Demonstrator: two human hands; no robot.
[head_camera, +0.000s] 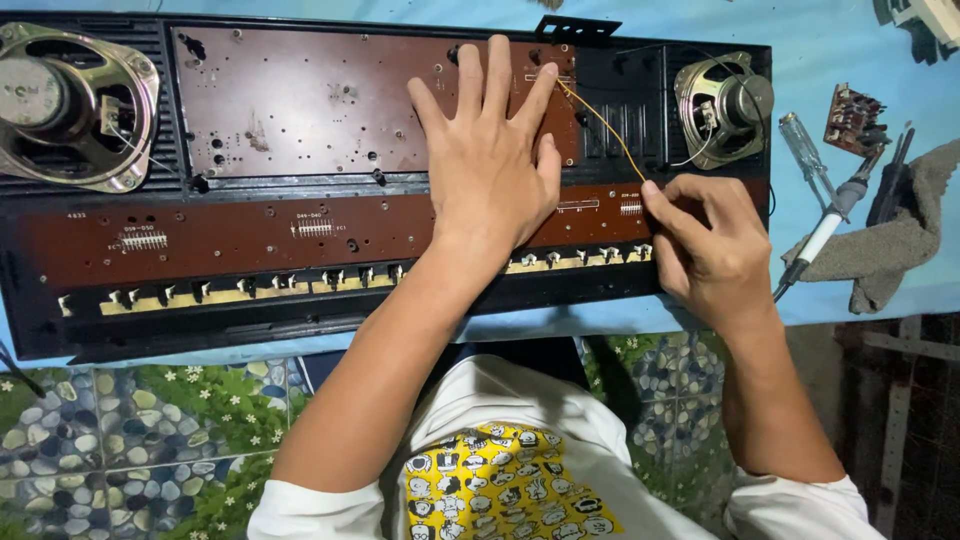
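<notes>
An opened electronic keyboard (90, 320) lies upside down on a blue table, with a brown circuit board (300, 100) above a long brown key-contact board (230, 235). My left hand (490, 160) lies flat with spread fingers on the upper board's right part. My right hand (705, 240) pinches the lower end of a thin yellow wire (600, 125) at the right end of the long board. The wire runs up and left toward the upper board. A large speaker (70, 105) sits at the left end, a smaller speaker (722, 105) at the right.
To the right of the keyboard lie a clear-handled screwdriver (805, 155), a soldering iron (835, 215), a grey cloth (900, 235) and a small circuit board (853, 118). Below the table edge is a pebble-patterned floor (130, 430).
</notes>
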